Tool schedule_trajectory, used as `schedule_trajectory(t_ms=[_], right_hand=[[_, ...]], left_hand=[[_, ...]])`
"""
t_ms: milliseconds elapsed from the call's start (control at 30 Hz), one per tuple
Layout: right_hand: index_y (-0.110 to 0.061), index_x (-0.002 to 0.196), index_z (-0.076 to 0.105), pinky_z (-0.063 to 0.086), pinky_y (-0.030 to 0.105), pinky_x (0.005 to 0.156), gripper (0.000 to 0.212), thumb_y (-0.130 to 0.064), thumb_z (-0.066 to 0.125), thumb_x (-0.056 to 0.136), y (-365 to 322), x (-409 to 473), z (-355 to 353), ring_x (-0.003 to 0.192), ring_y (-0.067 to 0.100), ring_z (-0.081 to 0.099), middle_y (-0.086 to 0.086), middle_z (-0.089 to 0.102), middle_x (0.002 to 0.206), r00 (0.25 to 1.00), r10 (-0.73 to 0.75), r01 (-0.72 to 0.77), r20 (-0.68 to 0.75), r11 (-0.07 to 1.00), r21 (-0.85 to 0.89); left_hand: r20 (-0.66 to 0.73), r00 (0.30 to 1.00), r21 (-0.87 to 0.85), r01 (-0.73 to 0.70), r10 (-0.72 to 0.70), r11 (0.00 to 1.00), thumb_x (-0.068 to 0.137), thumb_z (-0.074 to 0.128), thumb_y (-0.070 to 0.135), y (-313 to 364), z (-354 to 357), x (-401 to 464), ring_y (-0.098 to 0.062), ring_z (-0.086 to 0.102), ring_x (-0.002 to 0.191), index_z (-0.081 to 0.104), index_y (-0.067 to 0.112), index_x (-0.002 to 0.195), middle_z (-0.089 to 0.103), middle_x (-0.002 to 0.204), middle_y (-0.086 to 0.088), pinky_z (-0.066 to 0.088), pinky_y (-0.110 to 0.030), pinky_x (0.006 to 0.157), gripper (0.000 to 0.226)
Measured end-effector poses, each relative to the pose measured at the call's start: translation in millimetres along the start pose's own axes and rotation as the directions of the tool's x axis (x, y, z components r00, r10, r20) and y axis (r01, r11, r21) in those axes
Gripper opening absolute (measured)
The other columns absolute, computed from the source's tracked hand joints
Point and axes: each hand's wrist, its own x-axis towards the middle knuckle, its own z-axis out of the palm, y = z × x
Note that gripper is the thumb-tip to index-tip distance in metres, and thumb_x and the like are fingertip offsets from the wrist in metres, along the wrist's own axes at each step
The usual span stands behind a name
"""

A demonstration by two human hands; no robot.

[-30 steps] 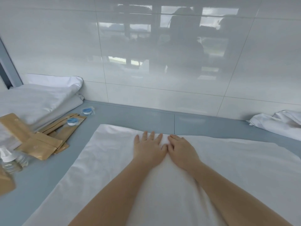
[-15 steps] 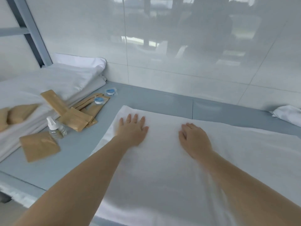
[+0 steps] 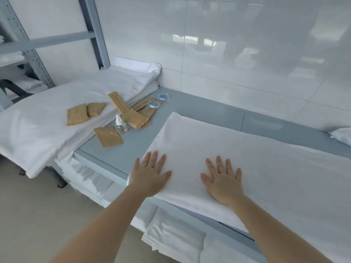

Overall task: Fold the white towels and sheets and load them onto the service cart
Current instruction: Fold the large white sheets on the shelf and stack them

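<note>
A white sheet lies spread flat over the grey top of the service cart, its near edge hanging over the front. My left hand lies flat with fingers spread on the sheet's near left corner. My right hand presses flat on the sheet a little to the right, fingers also spread. Folded white linen lies on the shelf below the cart top.
A pile of white sheets drapes at the left, with tan sachets, a small clear bottle and blue-lidded pots beside it. A crumpled white cloth sits far right. Metal shelving stands back left; a glossy tiled wall runs behind.
Both hands slid apart and back toward the near edge of the sheet, smoothing it. The view swung left and pulled back, showing the cart's front and lower shelf.
</note>
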Motion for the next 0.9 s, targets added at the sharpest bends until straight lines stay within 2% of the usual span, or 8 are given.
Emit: schedule_trajectory(t_ms=[100,200,333,433,567,767,833,900], right_hand=[[-0.04,0.149,-0.011,-0.007,0.066,0.109,0.065,-0.064,0.012,0.093,-28.6,-16.5,2.4,0.145,0.034,-0.019,-0.002,-0.021,0.159,0.998,0.033,-0.034,0.058,0.999,0.009],[-0.04,0.15,-0.01,-0.007,0.072,0.105,0.057,-0.055,0.011,0.098,-71.7,-28.5,15.2,0.144,0.035,-0.019,-0.002,-0.019,0.16,0.997,-0.077,0.078,0.01,0.996,-0.032],[-0.046,0.149,-0.005,-0.011,0.066,0.109,0.052,-0.052,0.009,0.099,-76.3,-35.6,23.0,0.146,0.023,-0.019,-0.009,-0.014,0.16,0.988,-0.127,0.124,-0.088,0.992,-0.035],[-0.049,0.146,-0.011,-0.012,0.056,0.114,0.055,-0.06,0.007,0.095,-39.5,-44.2,21.6,0.146,0.018,-0.02,-0.012,-0.019,0.158,0.994,-0.07,0.067,-0.089,0.997,-0.035],[-0.047,0.138,-0.028,-0.01,0.047,0.117,0.059,-0.065,0.002,0.091,41.6,-66.1,16.5,0.146,0.018,-0.018,-0.011,-0.023,0.157,0.993,0.09,-0.096,-0.077,0.993,-0.071],[-0.047,0.145,-0.019,-0.005,0.047,0.118,0.063,-0.068,0.004,0.09,151.4,-104.7,1.4,0.147,0.019,-0.015,-0.011,-0.022,0.158,0.942,0.335,-0.335,-0.013,0.941,-0.039],[-0.047,0.145,-0.017,-0.007,0.049,0.118,0.063,-0.068,0.005,0.09,164.5,-111.5,0.5,0.147,0.019,-0.015,-0.009,-0.022,0.158,0.932,0.363,-0.363,-0.003,0.931,-0.022],[-0.047,0.146,-0.016,-0.009,0.049,0.117,0.063,-0.069,0.005,0.09,166.0,-112.6,0.4,0.147,0.02,-0.016,-0.006,-0.022,0.158,0.931,0.365,-0.365,-0.002,0.931,-0.001]], left_hand=[[0.031,0.998,-0.012,0.049,-0.049,0.999,0.098,0.01,0.054,8.1,-5.4,-19.1,-0.021,-0.013,0.148,-0.011,0.029,0.152,-0.015,0.161,-0.001,-0.008,-0.047,0.118,0.063],[0.025,1.0,-0.08,-0.004,0.006,0.997,0.1,0.011,0.045,41.3,-1.1,-31.2,-0.023,-0.014,0.147,-0.008,0.028,0.153,-0.015,0.161,-0.003,-0.008,-0.045,0.118,0.058],[-0.016,1.0,-0.084,0.023,-0.025,0.996,0.1,0.007,0.044,50.2,9.9,-37.4,-0.021,-0.019,0.146,-0.012,0.036,0.15,-0.02,0.159,0.004,-0.01,-0.046,0.118,0.055],[-0.037,0.998,-0.096,0.037,-0.04,0.995,0.099,0.008,0.048,47.4,12.9,-37.2,-0.021,-0.018,0.147,-0.012,0.038,0.15,-0.018,0.16,0.006,-0.009,-0.047,0.118,0.056],[-0.031,0.999,-0.097,0.039,-0.042,0.995,0.097,0.007,0.053,47.9,14.0,-34.6,-0.022,-0.016,0.147,-0.013,0.04,0.15,-0.016,0.16,0.005,-0.007,-0.048,0.118,0.058],[0.05,0.995,-0.066,0.092,-0.088,0.994,0.091,0.011,0.066,52.1,5.9,-29.0,-0.028,-0.016,0.147,-0.015,0.039,0.149,-0.019,0.16,0.0,-0.006,-0.057,0.115,0.069],[0.08,0.988,-0.048,0.133,-0.129,0.99,0.088,0.012,0.071,71.0,0.9,-27.4,-0.035,-0.014,0.146,-0.014,0.038,0.149,-0.019,0.16,-0.006,-0.002,-0.063,0.111,0.075],[0.085,0.993,-0.028,0.089,-0.086,0.996,0.086,0.012,0.074,107.2,0.2,-30.2,-0.042,-0.015,0.144,-0.015,0.04,0.149,-0.019,0.159,-0.012,0.0,-0.067,0.108,0.076]])
